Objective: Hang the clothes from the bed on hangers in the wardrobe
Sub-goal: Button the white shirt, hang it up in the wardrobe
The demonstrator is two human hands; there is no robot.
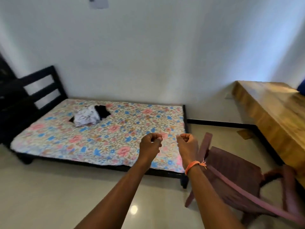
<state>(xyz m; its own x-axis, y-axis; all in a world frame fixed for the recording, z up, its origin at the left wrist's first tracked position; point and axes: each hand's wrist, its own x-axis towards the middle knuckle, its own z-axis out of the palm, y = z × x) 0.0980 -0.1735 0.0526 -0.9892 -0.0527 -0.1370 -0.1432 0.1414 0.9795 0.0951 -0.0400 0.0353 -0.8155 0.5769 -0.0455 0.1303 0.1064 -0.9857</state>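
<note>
A low bed (115, 165) with a black frame and a floral sheet stands against the white wall. On its far left part lies a small pile of clothes: a white patterned garment (85, 116) over a black garment (103, 110). My left hand (151, 144) and my right hand (187, 143) are raised side by side in front of the bed's near right corner. Both have their fingers curled and hold nothing. An orange thread is tied round my right wrist. No wardrobe or hangers are in view.
A maroon plastic chair (234, 177) stands right of my right arm, near the bed's foot. A wooden table (272, 109) runs along the right wall. Dark furniture (9, 103) stands at the far left by the headboard. The floor (49, 195) is glossy beige tile.
</note>
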